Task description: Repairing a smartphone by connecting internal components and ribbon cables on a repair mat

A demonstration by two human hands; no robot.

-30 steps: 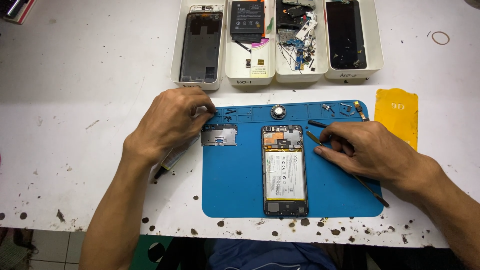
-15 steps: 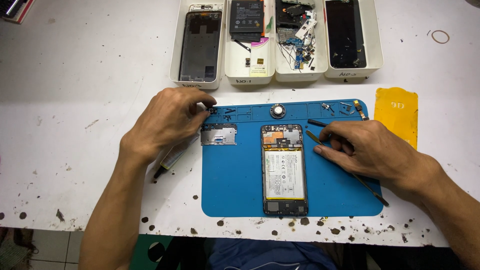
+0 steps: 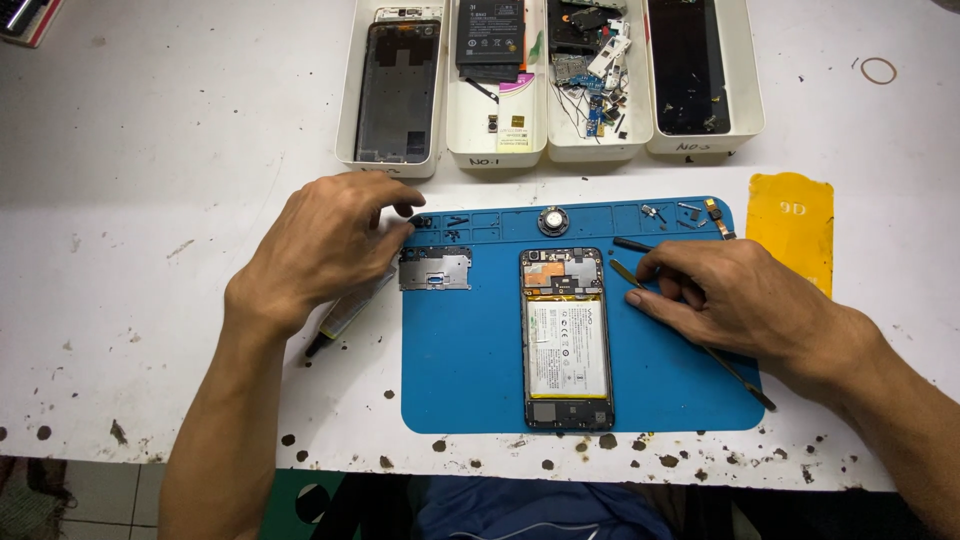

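Two bare hands work over a blue repair mat (image 3: 470, 385) laid on a white tabletop (image 3: 150, 200).

Left hand (image 3: 325, 245): palm down, forearm entering from the near left, wrist over the tabletop just off the mat's left edge. The fingers (image 3: 395, 205) are curled and drawn together at the mat's far-left corner, over a small dark part (image 3: 422, 221) in the mat's far groove; whether they actually pinch it cannot be told. A dark flat tool (image 3: 345, 318) lies under the palm, running out toward the near left. A metal shield plate (image 3: 435, 269) lies on the mat just right of this hand.

Right hand (image 3: 735, 300): palm down, forearm entering from the near right. The fingers are partly closed on a slim dark pry tool (image 3: 745, 382); its tip (image 3: 618, 266) sits just right of the phone's upper edge, and its tail runs out from under the palm toward the near right. A second thin dark tool (image 3: 632, 243) lies just beyond the knuckles.

Opened smartphone (image 3: 566, 340): back cover off, battery exposed, lying lengthwise at the mat's centre, between the two hands.

Surroundings: four white trays (image 3: 545, 150) stand in a row at the far side, holding a phone frame (image 3: 398, 90), a battery (image 3: 490, 40), loose small parts (image 3: 590, 60) and a dark screen panel (image 3: 688, 65). A yellow card (image 3: 790, 235) lies right of the mat. A round speaker part (image 3: 553, 221) sits in the mat's far strip. The tabletop's near edge is chipped and spotted dark.
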